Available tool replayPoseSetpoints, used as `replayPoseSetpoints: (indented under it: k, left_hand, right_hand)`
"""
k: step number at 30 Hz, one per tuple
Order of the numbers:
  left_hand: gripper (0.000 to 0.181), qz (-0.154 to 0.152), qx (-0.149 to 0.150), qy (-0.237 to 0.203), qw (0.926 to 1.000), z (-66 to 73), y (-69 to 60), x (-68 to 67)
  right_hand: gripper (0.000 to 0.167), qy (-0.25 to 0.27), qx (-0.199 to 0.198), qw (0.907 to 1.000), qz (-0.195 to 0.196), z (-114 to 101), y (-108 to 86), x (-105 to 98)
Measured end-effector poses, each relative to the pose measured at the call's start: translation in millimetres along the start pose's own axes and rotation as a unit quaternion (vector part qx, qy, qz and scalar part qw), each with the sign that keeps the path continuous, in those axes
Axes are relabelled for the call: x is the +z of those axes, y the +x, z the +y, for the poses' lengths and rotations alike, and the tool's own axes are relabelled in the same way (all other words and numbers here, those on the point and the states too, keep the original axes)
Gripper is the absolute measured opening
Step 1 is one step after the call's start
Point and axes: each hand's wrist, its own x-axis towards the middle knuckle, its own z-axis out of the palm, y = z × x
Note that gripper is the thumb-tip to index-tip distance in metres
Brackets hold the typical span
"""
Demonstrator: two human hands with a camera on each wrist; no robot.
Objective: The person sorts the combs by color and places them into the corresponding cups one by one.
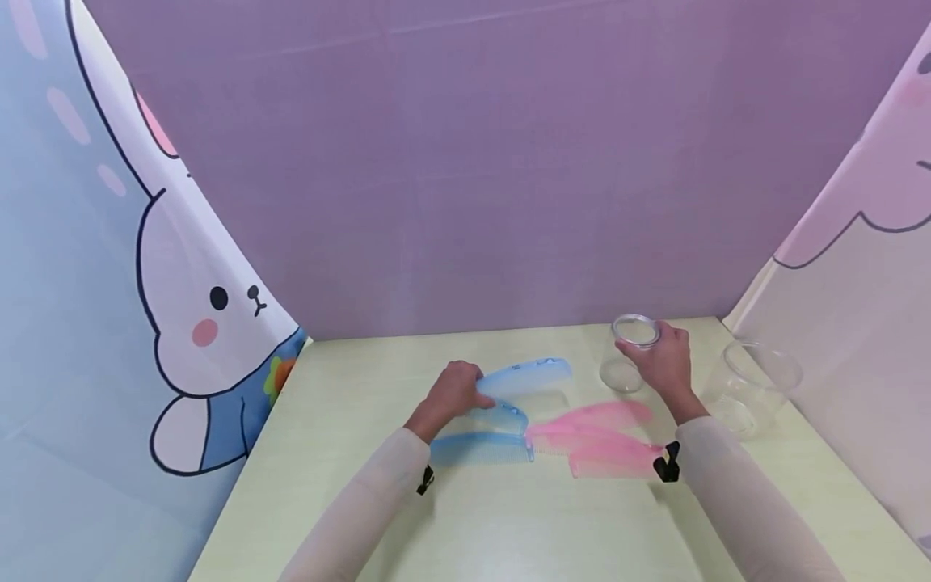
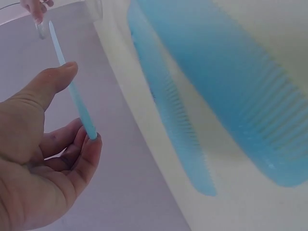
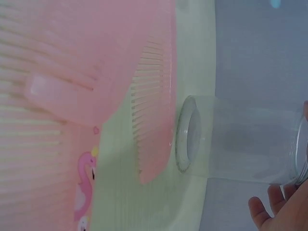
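My left hand (image 1: 457, 388) pinches a translucent blue comb (image 1: 525, 377) between thumb and fingers, raised above the table. In the left wrist view that comb (image 2: 76, 96) is seen edge-on. Below it lie two more blue combs, one (image 1: 502, 416) behind the other (image 1: 483, 449). My right hand (image 1: 665, 360) grips the rim of a clear plastic jar (image 1: 620, 364), which stands upright near the back of the table. In the right wrist view the jar (image 3: 240, 139) shows its base on the table. Several pink combs (image 1: 592, 428) lie overlapping between the hands, in front of the jar.
A second clear jar (image 1: 756, 396) stands at the right, beside my right forearm. The pale table (image 1: 553, 533) meets a purple backdrop (image 1: 465, 178) at its back edge. Printed cloth walls with a rabbit (image 1: 233, 339) rise at the left and a pink figure at the right.
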Motion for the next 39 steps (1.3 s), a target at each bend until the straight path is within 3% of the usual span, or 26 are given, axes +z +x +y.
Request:
replayPoseSetpoints:
  k: [13,21,29,39]
  left_hand:
    - [0.053,0.033,0.028,-0.003,0.9991,21.1,21.1,-20.6]
    - [0.054,0.062,0.048,-0.001,0.9969,42.6,39.3,-19.4]
    - [0.055,0.059,0.038,-0.024,0.9972,65.3,47.9,-14.6]
    - [0.055,0.058,0.054,0.014,0.9967,81.8,56.0,-12.3]
  right_hand:
    - [0.086,0.013,-0.006,0.9999,0.005,6.5,-0.4,5.3]
    - [0.086,0.001,-0.01,0.9999,0.011,4.7,1.7,1.3]
    - [0.087,0.0,-0.01,1.0,0.0,3.8,0.3,2.7]
    - [0.087,0.002,-0.009,1.0,0.002,4.1,-1.3,2.0]
